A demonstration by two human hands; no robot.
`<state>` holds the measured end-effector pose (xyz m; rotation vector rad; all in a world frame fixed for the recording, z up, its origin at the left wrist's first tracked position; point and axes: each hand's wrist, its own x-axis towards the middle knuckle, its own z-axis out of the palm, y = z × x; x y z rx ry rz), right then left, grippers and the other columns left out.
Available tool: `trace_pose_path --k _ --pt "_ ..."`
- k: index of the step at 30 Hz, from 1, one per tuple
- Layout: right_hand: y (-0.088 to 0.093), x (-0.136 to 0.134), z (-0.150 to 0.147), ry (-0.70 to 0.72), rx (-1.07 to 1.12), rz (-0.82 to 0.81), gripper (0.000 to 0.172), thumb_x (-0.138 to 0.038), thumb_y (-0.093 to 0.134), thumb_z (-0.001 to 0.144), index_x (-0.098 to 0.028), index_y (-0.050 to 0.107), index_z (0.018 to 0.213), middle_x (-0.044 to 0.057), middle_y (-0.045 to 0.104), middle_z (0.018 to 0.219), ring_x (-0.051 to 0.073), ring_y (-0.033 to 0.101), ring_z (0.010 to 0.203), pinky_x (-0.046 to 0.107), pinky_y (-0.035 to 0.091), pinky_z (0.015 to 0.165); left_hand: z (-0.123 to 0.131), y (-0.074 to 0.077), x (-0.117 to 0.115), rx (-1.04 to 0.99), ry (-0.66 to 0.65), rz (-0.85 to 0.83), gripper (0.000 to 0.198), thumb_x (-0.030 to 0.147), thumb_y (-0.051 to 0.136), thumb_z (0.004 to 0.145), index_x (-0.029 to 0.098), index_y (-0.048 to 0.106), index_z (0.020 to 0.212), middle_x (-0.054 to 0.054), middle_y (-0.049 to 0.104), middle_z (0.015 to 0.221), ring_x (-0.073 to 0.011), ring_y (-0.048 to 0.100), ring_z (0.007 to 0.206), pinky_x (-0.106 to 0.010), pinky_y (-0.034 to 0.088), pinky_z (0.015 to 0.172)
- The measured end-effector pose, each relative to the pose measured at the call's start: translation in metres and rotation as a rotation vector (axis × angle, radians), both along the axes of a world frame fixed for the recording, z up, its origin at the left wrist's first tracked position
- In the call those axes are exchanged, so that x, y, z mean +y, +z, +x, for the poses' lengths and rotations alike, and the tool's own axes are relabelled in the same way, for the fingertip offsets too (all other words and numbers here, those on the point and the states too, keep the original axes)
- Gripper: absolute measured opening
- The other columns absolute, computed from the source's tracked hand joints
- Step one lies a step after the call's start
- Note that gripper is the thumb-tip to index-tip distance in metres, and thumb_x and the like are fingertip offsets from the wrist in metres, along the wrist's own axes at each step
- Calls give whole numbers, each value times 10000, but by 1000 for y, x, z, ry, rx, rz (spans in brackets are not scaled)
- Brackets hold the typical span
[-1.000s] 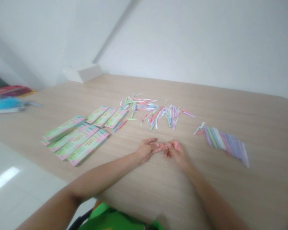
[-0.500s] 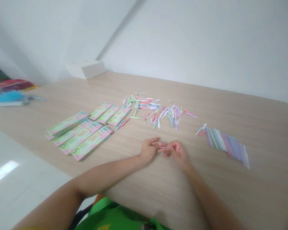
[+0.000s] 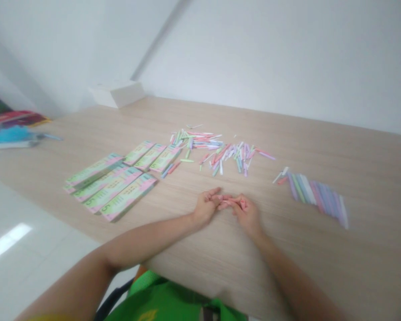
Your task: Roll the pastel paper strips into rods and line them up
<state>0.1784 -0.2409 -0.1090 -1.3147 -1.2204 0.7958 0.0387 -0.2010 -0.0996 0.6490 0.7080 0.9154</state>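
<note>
Above the near middle of the table, my left hand (image 3: 206, 207) and my right hand (image 3: 247, 214) meet fingertip to fingertip. Both are closed in a pinch on a thin pink stick (image 3: 227, 201), mostly covered by the fingers; its exact kind is too blurred to tell. Beyond them lies a loose heap of short pastel sticks (image 3: 220, 154) in pink, green, white, purple and blue. To the right, a slanted row of longer pastel sticks (image 3: 316, 196) lies side by side, with a few small pieces at its left end.
Several flat green and pink boxes (image 3: 128, 196) marked with a 5 lie on the left of the wooden table (image 3: 364, 169). A white box (image 3: 123, 94) stands at the back left by the wall. Blue and red items (image 3: 11, 133) lie at the far left.
My right fingers have moved slightly left and closed against the left fingertips around the pink stick. The view has shifted a little; the heap, row and boxes lie as before.
</note>
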Motion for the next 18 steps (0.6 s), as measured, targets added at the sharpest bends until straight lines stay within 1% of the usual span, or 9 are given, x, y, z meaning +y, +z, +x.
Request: trace_pose_path --k 2,5,7,9,10,12,13,15,18 --pt "-3 -1 0 -9 26 -18 176 -385 706 740 -216 672 704 -17 560 558 103 458 476 235 391 446 -2 1 -4 14 -71 23 683 138 675 781 35 355 1375 -156 726 929 -192 707 776 -295 559 741" --pt "-9 -3 -2 20 176 -85 227 -424 725 710 -209 658 735 16 627 660 142 569 586 267 480 504 -1 2 -13 71 -140 63 745 178 685 780 50 310 1410 -106 736 811 -213 710 738 -328 561 731" --pt "-11 -4 -4 51 266 -128 270 -445 748 677 -203 645 739 26 649 705 156 604 627 288 510 535 0 3 -17 104 -117 96 700 190 682 777 36 351 1374 -84 728 742 -208 706 698 -326 561 717" --pt "-8 -5 -5 29 230 -139 297 -471 747 671 -196 642 712 7 619 627 131 569 549 264 479 498 1 4 -19 125 -71 136 610 194 684 770 30 424 1297 -70 715 696 -196 698 662 -313 560 693" --pt "-6 -6 -6 -5 186 -133 318 -503 711 701 -193 642 688 -10 576 548 111 522 482 248 441 461 1 4 -19 133 -52 151 563 194 688 764 35 457 1252 -65 710 682 -187 692 646 -303 558 679" --pt "0 -6 -7 -70 137 -110 436 -586 552 803 -188 649 655 -37 455 412 95 431 381 244 373 416 2 5 -19 150 -23 155 477 190 699 749 53 511 1166 -54 703 663 -166 679 613 -282 552 657" --pt "4 -6 -7 -93 148 -100 508 -615 455 843 -186 657 660 -38 423 389 100 428 366 251 363 414 2 5 -18 156 -13 142 442 184 703 744 61 529 1132 -50 702 661 -157 674 603 -276 551 653" --pt "10 -5 -5 -130 213 -88 585 -628 338 875 -182 668 688 -19 449 412 127 506 403 263 381 435 1 5 -17 169 8 97 400 161 706 739 66 544 1092 -51 705 665 -148 672 598 -272 553 658" --pt "16 -3 -3 -213 301 -84 496 -578 381 846 -186 639 684 -2 516 479 158 596 499 263 411 470 -1 5 -14 202 29 20 395 121 727 717 53 548 1062 -75 713 680 -145 677 606 -257 555 660"
